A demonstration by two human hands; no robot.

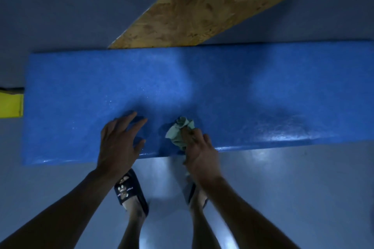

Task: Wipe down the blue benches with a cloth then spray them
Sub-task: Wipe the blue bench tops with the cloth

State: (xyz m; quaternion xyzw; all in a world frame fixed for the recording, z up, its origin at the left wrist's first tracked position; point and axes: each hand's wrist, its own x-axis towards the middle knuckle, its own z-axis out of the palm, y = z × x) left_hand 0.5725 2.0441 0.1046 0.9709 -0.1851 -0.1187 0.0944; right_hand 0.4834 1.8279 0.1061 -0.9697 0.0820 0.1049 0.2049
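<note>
Right hand (199, 152) grips cloth (179, 132) on blue bench (242, 87).

place: gym-like room | cues: padded blue bench (202, 87); glossy blue-grey floor (303, 188)

Left hand (119, 141) and cloth (179, 131) side by side on bench (263, 87)

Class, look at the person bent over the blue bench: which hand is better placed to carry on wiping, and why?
The right hand. It grips the bunched green cloth against the bench near its front edge. The left hand rests open on the bench, holding nothing.
</note>
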